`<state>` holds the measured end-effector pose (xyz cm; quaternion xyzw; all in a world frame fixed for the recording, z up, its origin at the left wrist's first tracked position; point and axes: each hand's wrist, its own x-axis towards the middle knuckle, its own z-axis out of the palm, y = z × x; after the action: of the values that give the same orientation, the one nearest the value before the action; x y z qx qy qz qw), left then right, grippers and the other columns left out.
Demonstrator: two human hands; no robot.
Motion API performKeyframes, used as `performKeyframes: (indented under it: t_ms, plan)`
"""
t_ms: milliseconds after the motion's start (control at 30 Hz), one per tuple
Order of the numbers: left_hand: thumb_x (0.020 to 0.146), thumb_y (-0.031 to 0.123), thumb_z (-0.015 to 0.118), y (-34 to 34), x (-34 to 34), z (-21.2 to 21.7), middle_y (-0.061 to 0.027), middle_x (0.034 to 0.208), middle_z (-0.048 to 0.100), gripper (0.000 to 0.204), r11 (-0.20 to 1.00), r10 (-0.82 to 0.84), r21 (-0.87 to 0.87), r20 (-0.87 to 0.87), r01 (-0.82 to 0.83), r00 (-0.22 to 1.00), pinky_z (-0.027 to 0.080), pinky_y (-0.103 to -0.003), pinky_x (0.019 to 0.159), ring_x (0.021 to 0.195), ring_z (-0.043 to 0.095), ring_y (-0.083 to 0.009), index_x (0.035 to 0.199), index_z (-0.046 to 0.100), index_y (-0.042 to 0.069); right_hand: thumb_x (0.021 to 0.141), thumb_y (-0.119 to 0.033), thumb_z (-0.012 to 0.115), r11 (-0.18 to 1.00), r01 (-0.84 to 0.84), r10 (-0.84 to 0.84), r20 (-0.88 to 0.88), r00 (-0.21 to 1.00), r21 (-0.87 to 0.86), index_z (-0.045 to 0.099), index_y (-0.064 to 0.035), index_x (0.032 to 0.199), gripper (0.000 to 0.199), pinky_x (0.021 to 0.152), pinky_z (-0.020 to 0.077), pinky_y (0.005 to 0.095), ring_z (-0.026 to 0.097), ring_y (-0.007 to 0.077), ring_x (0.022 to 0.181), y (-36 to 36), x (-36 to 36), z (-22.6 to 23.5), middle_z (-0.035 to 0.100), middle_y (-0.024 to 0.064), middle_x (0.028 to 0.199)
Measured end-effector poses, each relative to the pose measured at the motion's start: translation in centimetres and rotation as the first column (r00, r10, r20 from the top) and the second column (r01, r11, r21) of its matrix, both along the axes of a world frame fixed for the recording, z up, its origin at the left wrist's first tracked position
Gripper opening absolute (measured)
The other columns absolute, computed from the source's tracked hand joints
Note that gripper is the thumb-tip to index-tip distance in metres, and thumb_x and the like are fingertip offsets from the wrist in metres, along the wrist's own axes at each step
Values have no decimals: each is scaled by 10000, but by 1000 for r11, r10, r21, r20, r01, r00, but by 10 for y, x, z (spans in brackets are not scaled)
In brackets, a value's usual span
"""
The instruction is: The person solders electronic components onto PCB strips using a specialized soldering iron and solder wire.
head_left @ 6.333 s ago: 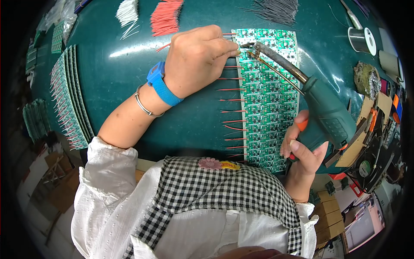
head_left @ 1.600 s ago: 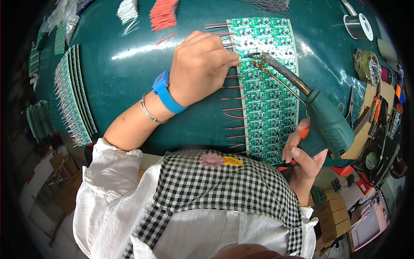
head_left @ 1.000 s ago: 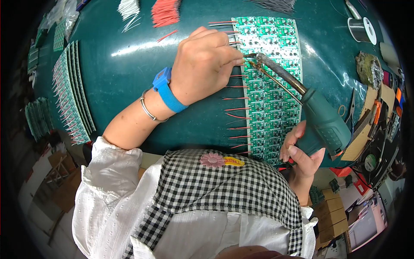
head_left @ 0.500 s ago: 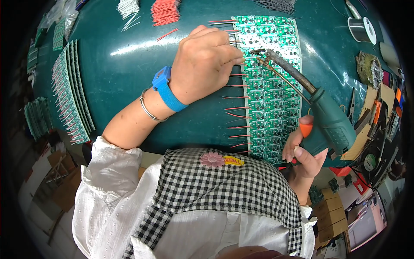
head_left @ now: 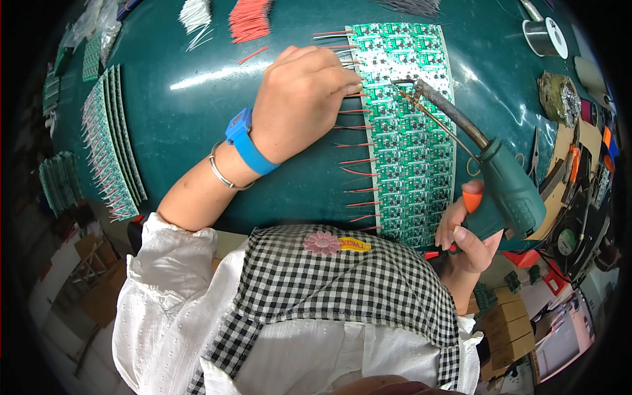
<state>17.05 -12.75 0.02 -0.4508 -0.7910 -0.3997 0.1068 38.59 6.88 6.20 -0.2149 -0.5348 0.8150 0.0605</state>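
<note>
Her left hand [head_left: 299, 99] rests on the dark green desk [head_left: 184, 125], fingers curled and pinched at the left edge of a long panel of small green circuit boards [head_left: 408, 131], where thin red wires [head_left: 355, 161] stick out leftward in a row. What sits between the fingertips is too small to make out. The right hand [head_left: 464, 240], near the desk's front edge, is closed around the grip of a green soldering gun [head_left: 507, 191] with an orange trigger; its long metal barrel slants up and left, and the tip sits over the far part of the panel, just right of the left fingertips. Farther off lie bundles of red wires [head_left: 250, 18] and white ones [head_left: 196, 13], a solder spool [head_left: 545, 36] at far right, and rows of finished boards [head_left: 108, 138] at left.
</note>
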Motion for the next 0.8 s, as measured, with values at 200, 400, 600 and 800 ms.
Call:
performKeyframes:
  t_ms: [200, 400, 600, 800]
  plan:
    - [633, 3, 729, -3, 10, 18, -6, 660, 539, 156, 1000, 23, 8, -40, -23, 999, 404, -329, 619, 628, 528, -203, 740, 693, 112, 749, -16, 639, 999, -42, 43, 14, 999, -7, 394, 113, 1198, 528, 429, 431, 258, 500, 151, 456, 3, 10, -2, 507, 101, 597]
    - [599, -24, 779, -3, 15, 2, -10, 605, 496, 231, 1000, -28, 14, 1, 28, 1000, 390, -296, 584, 571, 506, -175, 790, 714, 88, 740, 20, 630, 996, -71, 74, 52, 996, -54, 414, 101, 1172, 490, 458, 437, 250, 519, 153, 482, 0, 13, -4, 523, 108, 617]
    - [595, -25, 777, -1, 16, -2, -11, 602, 499, 233, 999, -26, 29, -8, 27, 1000, 391, -299, 578, 565, 506, -176, 790, 715, 87, 735, 27, 621, 995, -85, 89, 87, 992, -50, 428, 85, 1138, 450, 469, 441, 249, 526, 157, 500, -2, 14, -5, 523, 107, 633]
    - [599, -38, 764, -1, 16, -3, -14, 605, 504, 228, 999, -33, 39, -23, 34, 999, 397, -299, 577, 566, 508, -180, 786, 710, 79, 735, 32, 616, 995, -92, 96, 95, 991, -46, 438, 77, 1113, 421, 480, 451, 255, 525, 160, 507, -2, 15, -6, 527, 112, 654]
